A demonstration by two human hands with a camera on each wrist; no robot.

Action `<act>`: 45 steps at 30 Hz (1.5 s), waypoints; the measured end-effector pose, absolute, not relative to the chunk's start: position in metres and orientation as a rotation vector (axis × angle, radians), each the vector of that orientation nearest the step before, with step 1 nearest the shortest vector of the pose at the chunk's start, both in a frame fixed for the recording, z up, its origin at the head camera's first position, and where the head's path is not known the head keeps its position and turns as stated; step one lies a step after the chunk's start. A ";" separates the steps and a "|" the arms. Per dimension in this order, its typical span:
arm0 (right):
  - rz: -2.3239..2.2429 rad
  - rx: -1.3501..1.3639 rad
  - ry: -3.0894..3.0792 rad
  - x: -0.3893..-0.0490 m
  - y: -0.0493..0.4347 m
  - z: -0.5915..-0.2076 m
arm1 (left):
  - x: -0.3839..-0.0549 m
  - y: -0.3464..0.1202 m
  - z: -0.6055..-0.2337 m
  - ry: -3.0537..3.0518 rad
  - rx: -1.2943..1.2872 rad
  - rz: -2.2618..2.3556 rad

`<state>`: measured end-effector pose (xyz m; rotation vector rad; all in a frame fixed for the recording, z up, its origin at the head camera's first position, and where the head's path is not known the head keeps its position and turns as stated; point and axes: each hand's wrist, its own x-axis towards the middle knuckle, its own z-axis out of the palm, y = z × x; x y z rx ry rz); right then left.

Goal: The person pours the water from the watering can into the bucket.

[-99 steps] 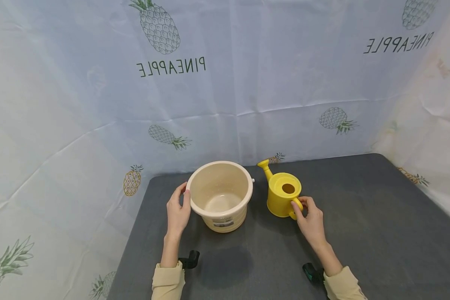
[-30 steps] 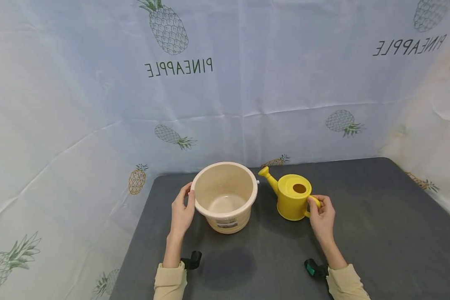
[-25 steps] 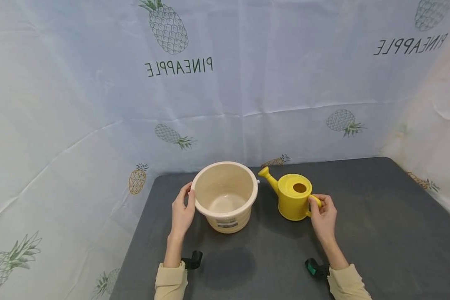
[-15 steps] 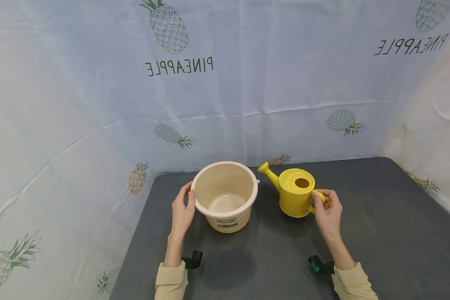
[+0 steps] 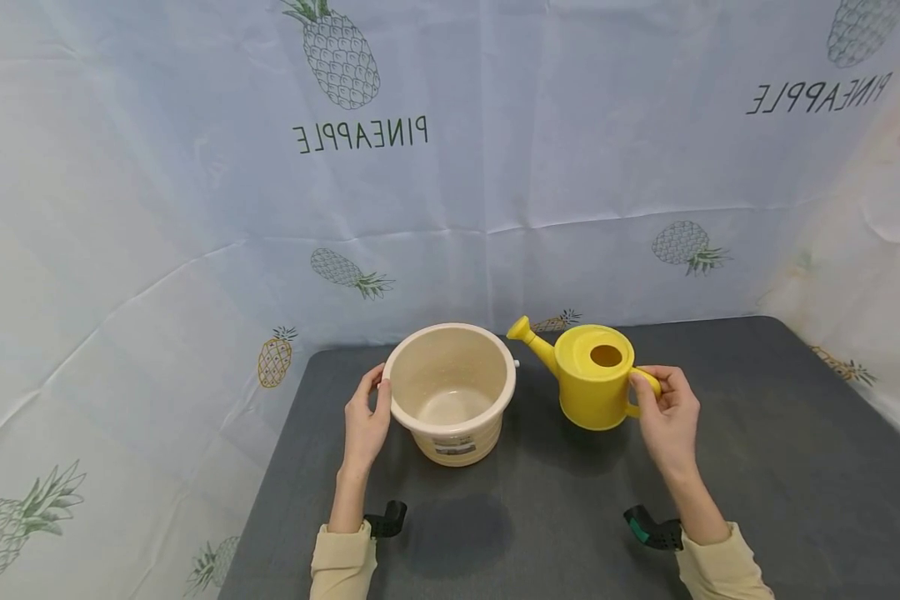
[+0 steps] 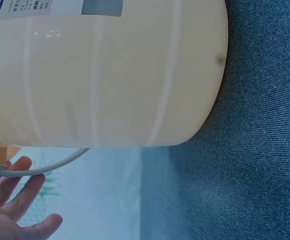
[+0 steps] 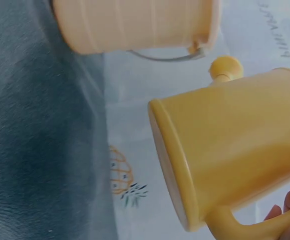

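A cream bucket (image 5: 453,447) stands upright on the dark table, its mouth facing up. My left hand (image 5: 366,417) touches the left side of its rim, fingers loosely extended; in the left wrist view the spread fingertips lie by the bucket's thin handle (image 6: 60,162). To the bucket's right, my right hand (image 5: 669,412) grips the handle of a yellow watering can (image 5: 596,392) between thumb and fingers. The can hangs off the table, with its underside partly showing in the right wrist view, and its spout points left toward the bucket's rim, apart from it.
The dark table (image 5: 780,467) reaches back to a pale curtain (image 5: 570,150) printed with pineapples. A dark round patch (image 5: 457,533) lies on the table in front of the bucket. A black strapped device (image 5: 652,529) sits at each wrist.
The watering can has shifted right overall and, over the last half second, risen with its spout tipping toward the bucket. The left hand stays at the bucket's rim.
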<state>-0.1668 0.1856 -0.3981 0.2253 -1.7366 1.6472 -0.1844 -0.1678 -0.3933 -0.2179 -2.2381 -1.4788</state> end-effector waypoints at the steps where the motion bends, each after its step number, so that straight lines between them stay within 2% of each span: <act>1: 1.645 0.234 -1.742 -0.166 0.185 -0.396 | -0.184 -0.168 -0.393 -2.240 -0.211 -1.479; 15: 1.533 0.372 -1.800 -0.153 0.177 -0.371 | -0.185 -0.169 -0.396 -2.220 -0.206 -1.525; 45: 1.509 0.467 -1.907 -0.150 0.164 -0.350 | -0.187 -0.169 -0.398 -2.224 -0.163 -1.572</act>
